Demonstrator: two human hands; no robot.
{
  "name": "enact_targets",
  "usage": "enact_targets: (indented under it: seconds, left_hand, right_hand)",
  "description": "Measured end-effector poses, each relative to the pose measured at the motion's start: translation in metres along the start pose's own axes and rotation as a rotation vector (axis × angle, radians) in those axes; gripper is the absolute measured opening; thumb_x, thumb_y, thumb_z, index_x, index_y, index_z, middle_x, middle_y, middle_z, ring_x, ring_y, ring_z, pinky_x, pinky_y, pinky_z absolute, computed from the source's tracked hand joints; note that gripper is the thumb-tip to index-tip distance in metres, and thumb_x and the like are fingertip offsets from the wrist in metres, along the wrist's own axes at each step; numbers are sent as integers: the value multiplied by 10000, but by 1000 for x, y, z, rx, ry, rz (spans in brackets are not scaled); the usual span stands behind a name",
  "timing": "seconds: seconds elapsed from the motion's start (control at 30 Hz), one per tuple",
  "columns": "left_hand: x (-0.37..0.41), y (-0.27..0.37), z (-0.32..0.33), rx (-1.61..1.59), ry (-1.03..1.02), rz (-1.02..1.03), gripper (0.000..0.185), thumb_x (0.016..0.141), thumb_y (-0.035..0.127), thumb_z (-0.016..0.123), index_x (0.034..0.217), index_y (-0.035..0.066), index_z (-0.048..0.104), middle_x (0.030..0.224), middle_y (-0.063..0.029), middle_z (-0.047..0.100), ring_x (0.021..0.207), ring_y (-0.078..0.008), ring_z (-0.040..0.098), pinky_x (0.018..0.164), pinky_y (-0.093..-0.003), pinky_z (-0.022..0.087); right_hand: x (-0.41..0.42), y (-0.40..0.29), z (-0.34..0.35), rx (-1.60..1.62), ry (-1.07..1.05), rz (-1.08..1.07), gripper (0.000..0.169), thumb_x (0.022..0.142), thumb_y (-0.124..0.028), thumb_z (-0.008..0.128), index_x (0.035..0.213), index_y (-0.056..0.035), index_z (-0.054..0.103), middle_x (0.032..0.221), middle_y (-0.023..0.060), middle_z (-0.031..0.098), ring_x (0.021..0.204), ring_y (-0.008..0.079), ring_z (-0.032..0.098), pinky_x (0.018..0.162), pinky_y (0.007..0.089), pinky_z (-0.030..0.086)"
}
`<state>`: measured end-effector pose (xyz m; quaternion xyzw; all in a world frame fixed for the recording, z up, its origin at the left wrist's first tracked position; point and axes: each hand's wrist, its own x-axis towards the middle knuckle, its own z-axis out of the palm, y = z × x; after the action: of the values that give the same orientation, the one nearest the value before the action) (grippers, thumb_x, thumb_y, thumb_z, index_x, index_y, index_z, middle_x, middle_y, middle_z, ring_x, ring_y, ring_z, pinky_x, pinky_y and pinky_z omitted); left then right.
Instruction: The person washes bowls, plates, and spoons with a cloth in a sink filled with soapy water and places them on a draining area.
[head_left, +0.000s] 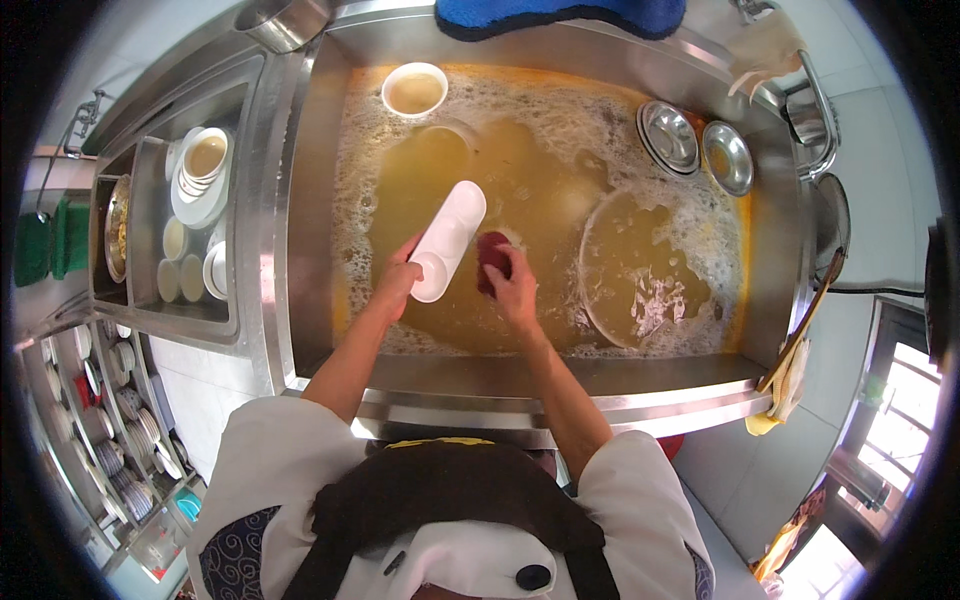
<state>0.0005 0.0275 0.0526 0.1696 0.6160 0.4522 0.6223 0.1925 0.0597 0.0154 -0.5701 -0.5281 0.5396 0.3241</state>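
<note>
My left hand (397, 282) grips the near end of a long white dish (451, 238) with three round wells, tilted above murky, soapy water. In my right hand (512, 279) is a dark red scrubbing pad (493, 259), held just right of the dish and apart from it. Both hands are over a large stainless steel sink (480, 373). A white bowl (414, 90) holding cloudy liquid floats near the far left corner. Toward the right, a large round rim (589, 262) shows at the water's surface; the rest of it lies under water.
Metal bowls (670, 137) sit at the far right of the sink. Left of it, a second basin (237, 300) holds stacked white bowls and plates (201, 180). A blue cloth (559, 13) hangs over the back edge. A wooden-handled tool (802, 319) leans at the right rim. Dish shelves (112, 405) stand lower left.
</note>
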Motion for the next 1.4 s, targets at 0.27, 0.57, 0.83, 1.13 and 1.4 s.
enact_targets:
  seconds: [0.27,0.57,0.83,1.13,1.4]
  left_hand:
    - [-29,13,34,74,3,-3,650,575,-71,362,1204,15,497,1016,-70,576,870,-126,528,706,-196,405]
    - [-36,-1,27,9,-66,-27,681,564,-36,381,1239,13,460,1063,-68,563,881,-126,524,707,-178,393]
    - [-19,-1,47,-2,82,86,665,613,11,428,1277,33,403,1156,-85,508,997,-160,496,810,-230,395]
    - [10,28,33,32,-33,-48,473,801,269,591,1164,-14,484,1093,-112,540,966,-185,518,800,-289,417]
    - [20,26,54,-215,419,208,395,840,254,565,1056,-73,516,984,-108,570,847,-176,537,736,-320,427]
  right_hand:
    - [21,-39,48,-668,122,-343,407,879,-241,424,1254,-89,383,1355,159,285,1238,330,289,991,506,222]
    - [93,-1,-21,222,-8,398,379,876,-433,411,912,-96,580,748,52,573,661,205,557,613,377,477]
    - [9,-23,22,558,-94,363,412,812,-316,588,1111,-54,482,987,64,559,874,177,548,752,317,458]
    - [6,-45,2,384,-329,170,532,684,-55,695,1168,-14,477,1030,71,583,908,160,554,802,305,447]
    - [-28,-61,29,830,-93,388,462,700,0,629,1138,-14,481,1016,92,578,874,190,575,772,325,474]
